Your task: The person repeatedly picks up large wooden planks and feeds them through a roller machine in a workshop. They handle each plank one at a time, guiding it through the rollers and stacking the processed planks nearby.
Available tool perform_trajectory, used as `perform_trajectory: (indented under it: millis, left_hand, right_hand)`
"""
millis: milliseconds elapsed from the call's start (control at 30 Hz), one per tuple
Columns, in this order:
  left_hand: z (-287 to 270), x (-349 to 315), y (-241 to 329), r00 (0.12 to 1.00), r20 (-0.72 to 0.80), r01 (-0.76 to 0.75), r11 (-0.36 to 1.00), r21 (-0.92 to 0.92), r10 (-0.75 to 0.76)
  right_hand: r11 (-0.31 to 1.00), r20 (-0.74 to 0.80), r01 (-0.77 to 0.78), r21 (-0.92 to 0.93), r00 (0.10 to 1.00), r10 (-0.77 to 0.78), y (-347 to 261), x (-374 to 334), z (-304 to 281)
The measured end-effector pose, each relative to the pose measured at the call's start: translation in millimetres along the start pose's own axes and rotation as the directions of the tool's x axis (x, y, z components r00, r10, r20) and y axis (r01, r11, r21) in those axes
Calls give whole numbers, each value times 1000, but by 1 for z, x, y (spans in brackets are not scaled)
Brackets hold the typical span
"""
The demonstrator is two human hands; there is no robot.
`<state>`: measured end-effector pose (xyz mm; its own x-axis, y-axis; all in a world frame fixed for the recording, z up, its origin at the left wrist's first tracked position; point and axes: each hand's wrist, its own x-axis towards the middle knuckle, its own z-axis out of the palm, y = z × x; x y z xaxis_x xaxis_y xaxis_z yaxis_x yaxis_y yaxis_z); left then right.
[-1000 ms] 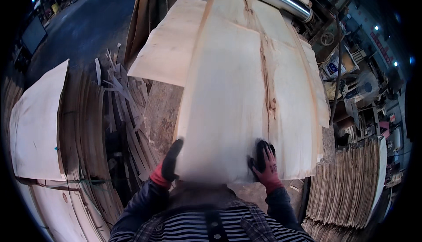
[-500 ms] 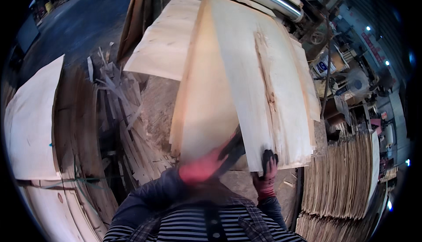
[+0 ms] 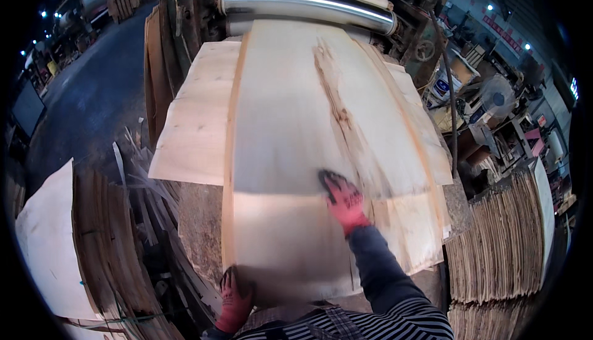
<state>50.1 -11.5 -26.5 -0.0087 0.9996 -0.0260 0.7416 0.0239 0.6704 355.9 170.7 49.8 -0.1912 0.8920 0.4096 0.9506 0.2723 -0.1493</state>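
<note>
A pale wood veneer sheet (image 3: 278, 111) with a long brown split lies over a stack of veneer. Its near edge crosses the sheet below (image 3: 278, 235). My right hand (image 3: 346, 203), in a red glove with black fingertips, rests on the veneer at that near edge, fingers stretched out. At the stack's near left corner is my left hand (image 3: 236, 301), gloved alike, its fingers apart against the veneer's edge; its thumb side is blurred. Beyond the far end of the sheets sits a shiny metal roller (image 3: 309, 7).
More veneer (image 3: 197, 111) sticks out at the stack's left. Upright bundles of veneer stand at the left (image 3: 111, 235) and right (image 3: 494, 247). Loose strips (image 3: 151, 210) lie beside the left bundle. A fan (image 3: 496, 94) and a white bucket (image 3: 446, 85) are at the right.
The split veneer sheet has shifted forward and left, squarer over the stack toward the roller. My right hand has moved forward onto it, while my left has drawn back to the near left corner.
</note>
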Motion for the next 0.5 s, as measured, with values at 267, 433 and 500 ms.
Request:
perform_trajectory:
  millis: [267, 433, 500]
  left_hand:
    - [-34, 3, 22, 1000, 7, -25, 954, -299, 28]
    - [-50, -2, 47, 983, 179, 177, 430, -885, -36]
    - [-56, 3, 52, 940, 334, 294, 348, -890, 62]
  right_hand:
    - [975, -81, -162, -155, 985, 150, 36, 103, 76]
    - [986, 118, 92, 141, 987, -109, -39, 7, 21]
    - [969, 258, 100, 224, 953, -158, -39, -68, -6]
